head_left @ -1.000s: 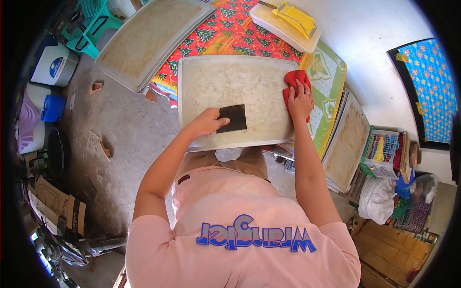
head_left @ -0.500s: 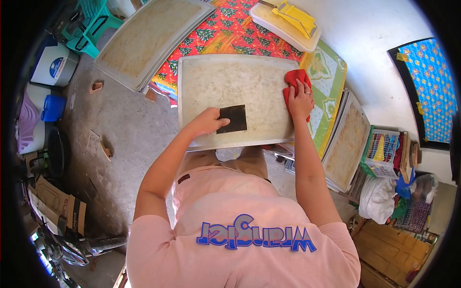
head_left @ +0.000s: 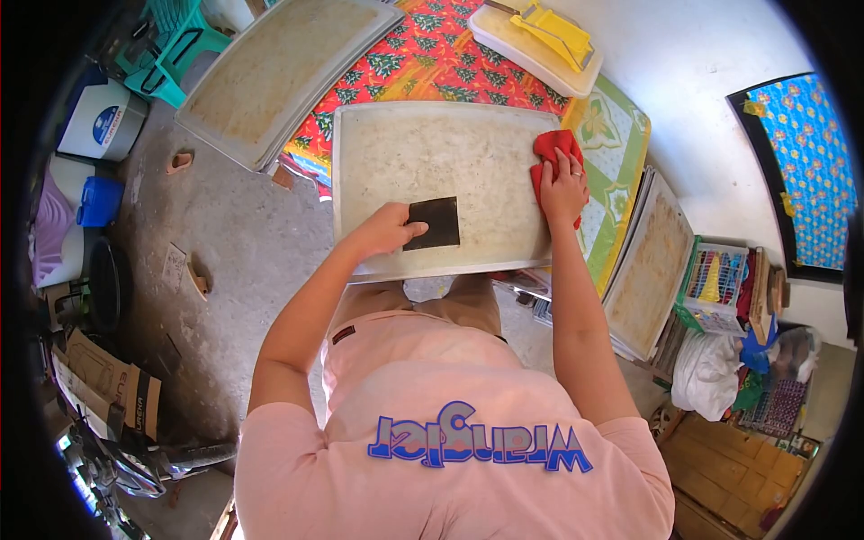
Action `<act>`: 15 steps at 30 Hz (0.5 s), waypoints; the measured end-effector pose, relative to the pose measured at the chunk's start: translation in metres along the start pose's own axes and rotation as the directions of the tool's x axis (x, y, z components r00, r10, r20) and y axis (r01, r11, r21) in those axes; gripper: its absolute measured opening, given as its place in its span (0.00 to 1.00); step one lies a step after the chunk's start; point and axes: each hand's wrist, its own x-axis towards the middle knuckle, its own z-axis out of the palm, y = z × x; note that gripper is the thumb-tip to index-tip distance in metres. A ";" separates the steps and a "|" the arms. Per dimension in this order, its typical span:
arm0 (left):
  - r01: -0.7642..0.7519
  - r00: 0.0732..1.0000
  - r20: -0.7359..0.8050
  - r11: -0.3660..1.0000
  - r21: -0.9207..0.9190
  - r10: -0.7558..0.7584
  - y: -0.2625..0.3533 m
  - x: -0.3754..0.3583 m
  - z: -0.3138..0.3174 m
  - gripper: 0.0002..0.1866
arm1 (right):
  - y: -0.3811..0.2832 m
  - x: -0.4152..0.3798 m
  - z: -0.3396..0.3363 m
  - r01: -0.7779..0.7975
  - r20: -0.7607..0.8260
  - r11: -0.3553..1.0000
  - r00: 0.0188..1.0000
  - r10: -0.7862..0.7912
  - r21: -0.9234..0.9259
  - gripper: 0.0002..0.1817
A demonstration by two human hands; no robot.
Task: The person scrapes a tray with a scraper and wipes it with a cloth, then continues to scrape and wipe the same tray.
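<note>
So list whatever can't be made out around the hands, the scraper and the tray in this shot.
Head view, the only one:
- Near left part of the dark scraper: covered by the left hand.
- Red cloth: its near part lies under the right hand.
- Tray rim at the right: hidden by cloth and hand.
- What the tray's pale crust is: too fine to tell.
- Print on the yellow tool at the far end: too small.

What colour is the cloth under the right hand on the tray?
Red. The cloth shows best in the head view, under the right hand.
</note>
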 end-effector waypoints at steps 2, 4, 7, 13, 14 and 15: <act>-0.005 1.000 -0.030 1.000 -0.023 0.005 -0.007 0.005 0.001 0.17 | -0.001 0.000 0.000 -0.003 0.001 1.000 1.000 0.003 0.001 0.21; -0.008 1.000 0.012 1.000 0.015 0.007 -0.003 0.001 -0.001 0.16 | 0.000 0.000 0.000 -0.011 0.007 1.000 1.000 0.011 0.005 0.21; -0.014 1.000 0.011 0.999 0.038 0.014 -0.003 0.000 -0.001 0.16 | -0.001 0.000 -0.001 -0.005 0.002 1.000 1.000 0.005 0.012 0.21; -0.116 0.990 -0.067 0.991 0.072 0.121 -0.018 0.007 0.007 0.15 | -0.002 0.000 -0.002 -0.012 0.008 1.000 1.000 0.012 0.013 0.21; -0.129 0.987 -0.086 0.990 0.050 0.133 -0.016 0.006 0.008 0.14 | -0.002 0.000 -0.002 -0.016 0.013 1.000 1.000 0.016 0.016 0.22; -0.094 0.991 -0.091 0.996 -0.009 0.093 -0.015 0.005 0.009 0.14 | -0.002 0.000 -0.002 -0.020 0.019 1.000 1.000 0.019 0.019 0.22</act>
